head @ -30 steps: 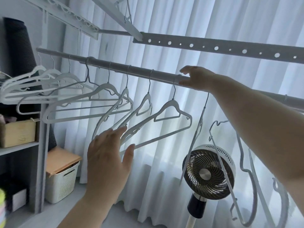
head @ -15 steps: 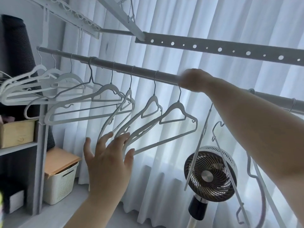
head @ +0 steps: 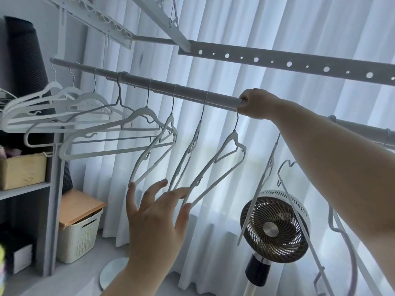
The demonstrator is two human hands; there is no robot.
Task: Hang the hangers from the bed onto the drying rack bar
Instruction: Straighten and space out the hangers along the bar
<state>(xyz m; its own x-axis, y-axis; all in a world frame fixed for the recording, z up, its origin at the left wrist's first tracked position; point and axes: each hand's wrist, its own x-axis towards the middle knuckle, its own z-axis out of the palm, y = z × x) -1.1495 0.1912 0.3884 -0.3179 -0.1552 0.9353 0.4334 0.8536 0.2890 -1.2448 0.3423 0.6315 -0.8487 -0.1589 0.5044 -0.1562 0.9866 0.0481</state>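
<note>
1. Hangers (head view, the only view): white, hooked in a row on the drying rack bar. The bar slopes from upper left to the right edge, in front of a pale curtain.
2. Hanger groups: those at far left hang approx. level and overlap, near the shelf unit. The next three are tilted, lower ends swung toward the viewer. More hang below the right forearm, partly hidden.
3. Left hand: raised below the bar, back toward the camera. Fingers straight and spread wide; the tips touch the lower ends of the tilted hangers and grip nothing.
4. Right hand: up at the bar, fingers curled round it, right at the hook of the nearest tilted hanger. Whether it also pinches that hook: cannot tell.
5. Above the bar: flat perforated rail.
6. Bkgd: fan on a stand at lower right, behind the hangers. A white basket w/ a wooden lid sits on the floor beside the shelf unit, and a cardboard box sits on a shelf.
</note>
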